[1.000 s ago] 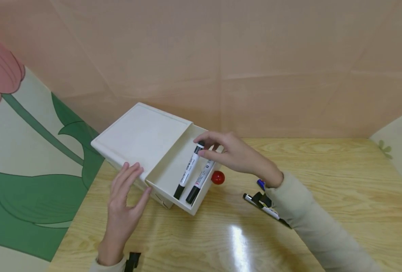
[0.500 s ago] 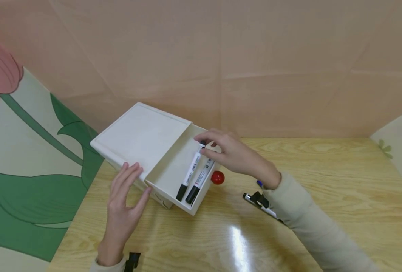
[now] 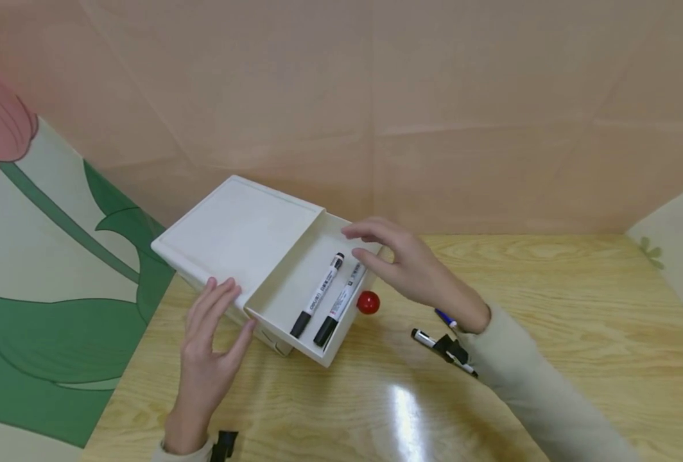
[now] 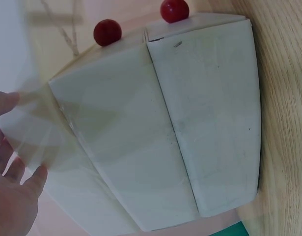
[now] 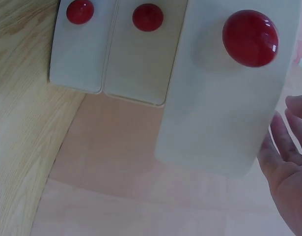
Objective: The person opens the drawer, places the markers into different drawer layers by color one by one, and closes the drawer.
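A white drawer cabinet (image 3: pixel 243 224) stands on the table with its top drawer (image 3: pixel 329 357) pulled out. Inside lie two black-capped whiteboard markers side by side, the left marker (image 3: pixel 318 295) and the right marker (image 3: pixel 341 298). My right hand (image 3: pixel 405 263) hovers over the drawer's far front corner, thumb and fingers spread apart, holding nothing. My left hand (image 3: pixel 211 359) rests its straight fingers on the cabinet's near side and top edge. In the right wrist view, the pulled-out drawer's front bears a red round knob (image 5: pixel 250 38).
Right of the cabinet, a marker with a black clip-like piece (image 3: pixel 448 350) lies on the wooden table (image 3: pixel 578 308), near a blue-capped marker (image 3: pixel 445 318) partly under the right forearm. Two lower drawers with red knobs (image 5: pixel 148 17) are shut. A pinkish wall covering rises behind.
The right fingers have let go of the left marker, which now lies flat in the drawer. My right hand has drawn back slightly to the right. The left hand stays put.
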{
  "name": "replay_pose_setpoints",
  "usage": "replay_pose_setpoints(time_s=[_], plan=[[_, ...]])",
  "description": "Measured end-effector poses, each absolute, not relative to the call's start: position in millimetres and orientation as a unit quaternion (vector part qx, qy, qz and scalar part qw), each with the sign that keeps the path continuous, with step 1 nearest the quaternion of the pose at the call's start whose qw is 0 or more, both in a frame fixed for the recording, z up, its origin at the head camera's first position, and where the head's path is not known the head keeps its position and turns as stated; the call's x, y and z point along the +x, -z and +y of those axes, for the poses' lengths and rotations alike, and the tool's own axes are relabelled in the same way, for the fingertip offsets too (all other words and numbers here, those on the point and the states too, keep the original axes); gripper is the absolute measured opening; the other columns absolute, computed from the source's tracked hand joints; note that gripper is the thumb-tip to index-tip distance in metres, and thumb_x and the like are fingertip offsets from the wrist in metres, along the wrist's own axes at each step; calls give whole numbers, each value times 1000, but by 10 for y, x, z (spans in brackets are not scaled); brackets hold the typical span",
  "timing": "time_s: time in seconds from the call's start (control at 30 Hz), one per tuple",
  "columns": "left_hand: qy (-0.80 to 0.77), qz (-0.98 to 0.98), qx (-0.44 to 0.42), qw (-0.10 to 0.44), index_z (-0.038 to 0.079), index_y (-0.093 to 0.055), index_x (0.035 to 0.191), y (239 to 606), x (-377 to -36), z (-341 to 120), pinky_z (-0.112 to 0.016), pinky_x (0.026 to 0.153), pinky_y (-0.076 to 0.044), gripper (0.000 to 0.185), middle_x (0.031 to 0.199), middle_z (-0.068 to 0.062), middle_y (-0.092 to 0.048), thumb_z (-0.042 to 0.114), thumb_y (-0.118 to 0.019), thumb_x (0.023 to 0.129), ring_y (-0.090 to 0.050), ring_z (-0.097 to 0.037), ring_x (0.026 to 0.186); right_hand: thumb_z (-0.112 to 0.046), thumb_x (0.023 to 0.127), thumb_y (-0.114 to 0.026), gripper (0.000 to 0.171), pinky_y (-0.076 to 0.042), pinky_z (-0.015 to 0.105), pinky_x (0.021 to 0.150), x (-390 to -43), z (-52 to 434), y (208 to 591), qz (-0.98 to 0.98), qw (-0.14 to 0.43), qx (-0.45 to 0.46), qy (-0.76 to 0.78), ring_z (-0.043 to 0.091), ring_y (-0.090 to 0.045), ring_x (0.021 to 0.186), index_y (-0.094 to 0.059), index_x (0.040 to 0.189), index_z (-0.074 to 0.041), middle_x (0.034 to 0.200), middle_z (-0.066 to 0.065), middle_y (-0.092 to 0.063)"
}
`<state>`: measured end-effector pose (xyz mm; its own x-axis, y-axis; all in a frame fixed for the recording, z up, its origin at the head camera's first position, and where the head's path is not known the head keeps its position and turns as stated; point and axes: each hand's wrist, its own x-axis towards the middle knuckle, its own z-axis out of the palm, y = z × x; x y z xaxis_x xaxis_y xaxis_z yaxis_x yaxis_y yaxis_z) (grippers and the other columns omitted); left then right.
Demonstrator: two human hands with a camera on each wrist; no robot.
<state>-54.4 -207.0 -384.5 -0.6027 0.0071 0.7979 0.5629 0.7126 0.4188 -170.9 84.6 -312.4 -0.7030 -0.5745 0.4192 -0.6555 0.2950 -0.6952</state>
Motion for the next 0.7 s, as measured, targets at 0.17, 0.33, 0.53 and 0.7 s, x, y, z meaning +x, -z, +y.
replay_pose_setpoints(time_s=[0.17,0.33,0.53,0.7], plan=[[335,-829,-173,414,-6,-63,126,3840,-543,-2074,-36,125,-30,49,133,-24,-61,34,-62,96,-42,-31,142,-7,95,-64,31,-52,40,106,-1629,971,3119,-801,58,369,-468,21,-60,121,-64,126,-5,129,10,-65],[335,-827,-176,416,-6,-63,125,3840,-543,-2081,-36,125,-30,49,132,-25,-61,33,-63,96,-43,-32,141,-8,95,-65,30,-52,36,107,-1543,1078,3110,-802,51,355,-478,18,-62,119,-66,125,-7,127,8,-67],[337,-826,-175,416,-6,-63,125,3841,-538,-2084,-36,125,-30,49,132,-25,-61,33,-63,96,-42,-32,141,-8,94,-66,29,-52,25,105,-1498,1167,3156,-800,55,350,-485,12,-62,115,-67,123,-9,123,5,-68],[336,-826,-175,417,-7,-63,125,3838,-535,-2083,-37,125,-30,48,132,-26,-61,32,-63,96,-43,-33,141,-6,94,-66,28,-50,16,101,-1474,1237,3205,-805,60,347,-477,9,-61,115,-67,122,-9,124,2,-68]])
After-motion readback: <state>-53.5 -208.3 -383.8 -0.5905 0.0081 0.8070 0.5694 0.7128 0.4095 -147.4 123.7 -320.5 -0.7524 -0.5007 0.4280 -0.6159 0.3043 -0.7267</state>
